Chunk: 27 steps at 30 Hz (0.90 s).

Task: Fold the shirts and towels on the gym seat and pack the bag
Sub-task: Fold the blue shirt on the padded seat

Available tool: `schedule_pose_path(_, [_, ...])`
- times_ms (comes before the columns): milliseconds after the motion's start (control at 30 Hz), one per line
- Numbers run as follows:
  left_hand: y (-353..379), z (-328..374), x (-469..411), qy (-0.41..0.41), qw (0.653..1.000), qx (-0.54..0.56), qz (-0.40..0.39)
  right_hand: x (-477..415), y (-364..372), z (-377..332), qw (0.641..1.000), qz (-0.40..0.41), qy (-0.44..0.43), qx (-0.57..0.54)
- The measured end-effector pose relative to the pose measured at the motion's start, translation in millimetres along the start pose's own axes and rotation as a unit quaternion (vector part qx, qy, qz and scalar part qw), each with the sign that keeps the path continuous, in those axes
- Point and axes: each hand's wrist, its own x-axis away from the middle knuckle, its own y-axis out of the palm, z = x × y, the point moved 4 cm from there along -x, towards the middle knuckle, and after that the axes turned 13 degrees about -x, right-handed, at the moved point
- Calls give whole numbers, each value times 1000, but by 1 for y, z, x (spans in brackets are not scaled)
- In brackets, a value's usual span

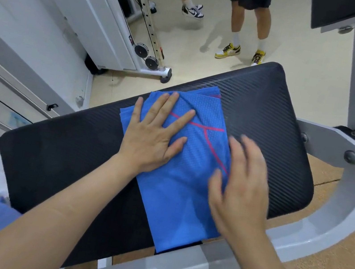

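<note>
Blue mesh-knit cloth shirt point(182, 158), black matt carbon-weave textured seat pad point(270, 107), grey painted metal frame point(347, 209)

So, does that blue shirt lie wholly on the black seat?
No: the blue shirt reaches past the near edge of the black seat, and its end lies over the grey frame.

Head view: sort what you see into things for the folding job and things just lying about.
For the job: shirt, folded on the seat; left hand pressing it; right hand, blurred, over its right edge.
Just about: cable machine; grey frame; two bystanders' legs.
</note>
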Motion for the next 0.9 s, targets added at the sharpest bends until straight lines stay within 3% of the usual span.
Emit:
schedule_pose_path(67, [1,0,-1,-1,1000,10,2,-43,30,-11,991,-63,-113,29])
schedule_pose_path(133, [1,0,1,0,1000,7,1,-73,58,-3,974,-128,-161,97])
schedule_pose_path(300, [-14,0,8,-18,1000,20,-1,-86,79,31,949,-200,-168,178])
schedule_pose_path(367, [-28,13,31,-31,997,54,45,-86,78,27,947,-210,-165,176])
schedule_pose_path(433, [-38,42,72,9,991,92,95,-86,79,26,946,-215,-161,182])
schedule_pose_path(533, [-26,72,124,74,994,75,33,-86,78,27,943,-223,-160,188])
schedule_pose_path(667, [-2,71,138,67,995,54,-49,-93,70,12,927,-253,-157,226])
schedule_pose_path(800, [-2,72,138,68,995,53,-46,-64,33,-22,906,-256,-297,158])
schedule_pose_path(900, [-5,71,137,74,995,49,-54,-1,8,-11,856,-362,-350,121])
